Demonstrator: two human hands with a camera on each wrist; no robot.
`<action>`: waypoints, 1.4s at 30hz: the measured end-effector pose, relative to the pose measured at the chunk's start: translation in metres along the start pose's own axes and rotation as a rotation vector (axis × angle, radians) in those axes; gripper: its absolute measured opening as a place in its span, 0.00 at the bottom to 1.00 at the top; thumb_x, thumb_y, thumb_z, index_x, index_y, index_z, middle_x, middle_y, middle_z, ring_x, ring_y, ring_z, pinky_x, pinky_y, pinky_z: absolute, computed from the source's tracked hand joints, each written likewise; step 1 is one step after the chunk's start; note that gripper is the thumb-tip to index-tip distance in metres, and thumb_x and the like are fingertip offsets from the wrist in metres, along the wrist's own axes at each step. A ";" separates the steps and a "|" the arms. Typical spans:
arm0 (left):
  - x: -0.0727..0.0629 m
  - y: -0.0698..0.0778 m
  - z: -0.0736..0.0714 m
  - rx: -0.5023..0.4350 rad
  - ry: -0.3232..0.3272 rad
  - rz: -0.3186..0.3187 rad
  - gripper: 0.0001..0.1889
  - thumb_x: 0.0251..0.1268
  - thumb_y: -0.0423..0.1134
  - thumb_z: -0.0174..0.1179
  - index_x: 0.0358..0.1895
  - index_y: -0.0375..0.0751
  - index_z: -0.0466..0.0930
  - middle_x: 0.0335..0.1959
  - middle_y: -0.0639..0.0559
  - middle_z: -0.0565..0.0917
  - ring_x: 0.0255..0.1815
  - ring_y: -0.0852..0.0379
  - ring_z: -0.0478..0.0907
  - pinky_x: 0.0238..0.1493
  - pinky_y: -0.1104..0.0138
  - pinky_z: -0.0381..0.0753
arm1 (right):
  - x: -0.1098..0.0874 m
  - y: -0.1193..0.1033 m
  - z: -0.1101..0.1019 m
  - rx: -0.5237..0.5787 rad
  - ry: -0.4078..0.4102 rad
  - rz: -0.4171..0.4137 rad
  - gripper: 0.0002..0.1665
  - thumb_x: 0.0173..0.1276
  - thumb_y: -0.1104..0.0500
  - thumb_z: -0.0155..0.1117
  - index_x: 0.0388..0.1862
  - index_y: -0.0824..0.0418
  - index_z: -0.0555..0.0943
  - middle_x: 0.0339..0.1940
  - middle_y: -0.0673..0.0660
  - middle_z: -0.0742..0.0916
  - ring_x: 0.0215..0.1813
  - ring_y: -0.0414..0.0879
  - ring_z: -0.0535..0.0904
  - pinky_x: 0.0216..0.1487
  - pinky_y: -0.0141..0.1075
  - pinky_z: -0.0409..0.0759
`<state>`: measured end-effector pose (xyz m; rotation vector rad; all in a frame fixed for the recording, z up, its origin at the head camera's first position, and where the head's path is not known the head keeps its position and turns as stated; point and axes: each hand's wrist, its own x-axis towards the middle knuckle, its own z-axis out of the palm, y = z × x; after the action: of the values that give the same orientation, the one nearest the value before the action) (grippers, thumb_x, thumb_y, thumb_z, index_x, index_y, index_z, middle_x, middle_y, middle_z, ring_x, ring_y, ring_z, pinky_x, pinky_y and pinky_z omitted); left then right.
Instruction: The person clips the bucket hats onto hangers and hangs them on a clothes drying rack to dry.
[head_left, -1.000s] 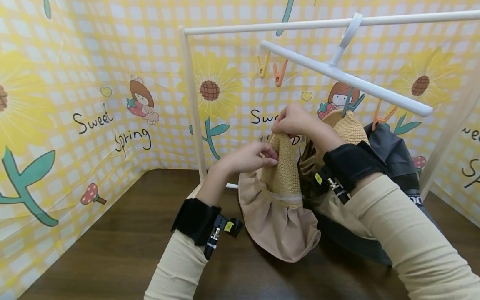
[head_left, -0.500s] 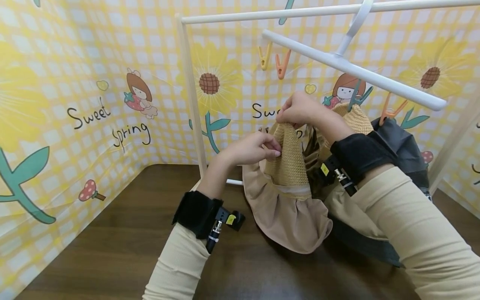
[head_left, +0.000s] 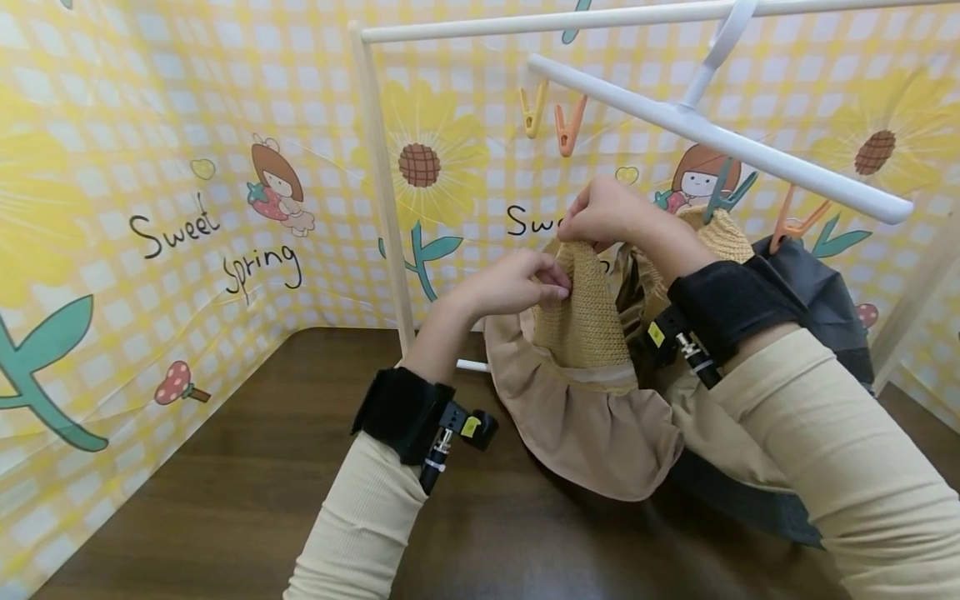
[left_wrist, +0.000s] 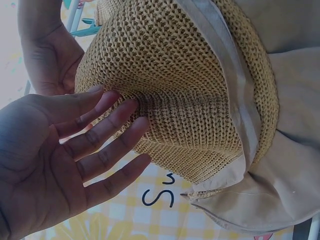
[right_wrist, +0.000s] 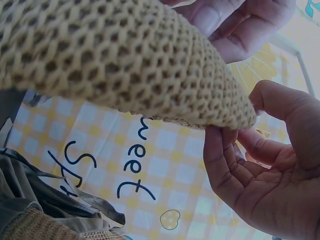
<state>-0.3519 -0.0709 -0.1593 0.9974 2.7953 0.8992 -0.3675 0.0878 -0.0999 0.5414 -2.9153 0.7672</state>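
Observation:
A sun hat [head_left: 592, 317] with a tan woven crown and a ruffled beige fabric brim hangs from my right hand [head_left: 611, 215], its brim low over the table. The right hand pinches the top of the crown [right_wrist: 150, 65] between thumb and fingers, as the right wrist view shows. Lower on the crown's side is my left hand [head_left: 517, 283]. Its fingers [left_wrist: 107, 150] are stretched out, their tips touching the weave beside a dent in the crown, with the thumb lying close to the index finger.
A white hanger [head_left: 712, 129] hangs tilted from the rack's rail [head_left: 540, 25]. A yellow clothespin [head_left: 533, 112] and an orange clothespin [head_left: 570, 129] are at its left. A green clothespin [head_left: 726, 196] holds another woven hat [head_left: 720, 233]; another orange clothespin [head_left: 795, 221] holds a dark hat [head_left: 817, 292].
The head view has tilted down and shifted, so the rack sits higher and hanger farther right. Both hands stay at the same parts of the sun hat.

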 end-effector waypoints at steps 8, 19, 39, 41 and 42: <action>0.011 0.002 -0.006 0.025 0.036 -0.016 0.12 0.70 0.36 0.49 0.50 0.36 0.78 0.46 0.44 0.82 0.43 0.52 0.79 0.46 0.67 0.77 | 0.006 0.000 -0.004 0.007 0.004 -0.001 0.18 0.61 0.59 0.54 0.43 0.69 0.82 0.26 0.50 0.81 0.24 0.37 0.75 0.31 0.31 0.80; 0.021 0.003 -0.014 0.037 0.048 -0.046 0.12 0.70 0.36 0.49 0.48 0.36 0.79 0.46 0.45 0.82 0.43 0.53 0.80 0.47 0.67 0.77 | 0.011 0.000 -0.008 0.009 -0.007 -0.004 0.19 0.62 0.59 0.55 0.47 0.69 0.82 0.24 0.48 0.81 0.24 0.38 0.75 0.32 0.32 0.80; 0.038 0.003 -0.018 -0.119 0.160 -0.110 0.14 0.73 0.36 0.44 0.50 0.35 0.77 0.48 0.43 0.82 0.46 0.51 0.80 0.39 0.69 0.77 | 0.016 0.006 -0.012 -0.002 0.030 0.002 0.21 0.61 0.58 0.53 0.49 0.69 0.81 0.30 0.51 0.82 0.26 0.38 0.75 0.35 0.34 0.81; 0.041 0.002 -0.019 -0.109 0.179 -0.128 0.14 0.73 0.39 0.45 0.49 0.37 0.78 0.46 0.44 0.83 0.44 0.51 0.81 0.32 0.71 0.73 | 0.016 0.007 -0.013 -0.005 0.037 0.003 0.21 0.61 0.58 0.53 0.49 0.68 0.81 0.30 0.51 0.82 0.25 0.37 0.75 0.34 0.34 0.81; 0.042 0.001 -0.020 -0.100 0.191 -0.134 0.14 0.73 0.40 0.46 0.47 0.37 0.79 0.45 0.44 0.83 0.43 0.50 0.81 0.30 0.72 0.71 | 0.016 0.007 -0.013 -0.007 0.040 0.002 0.21 0.61 0.58 0.53 0.48 0.68 0.81 0.29 0.51 0.82 0.25 0.37 0.75 0.34 0.33 0.81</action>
<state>-0.3886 -0.0555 -0.1358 0.7368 2.8923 1.1593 -0.3852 0.0949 -0.0896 0.5159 -2.8809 0.7595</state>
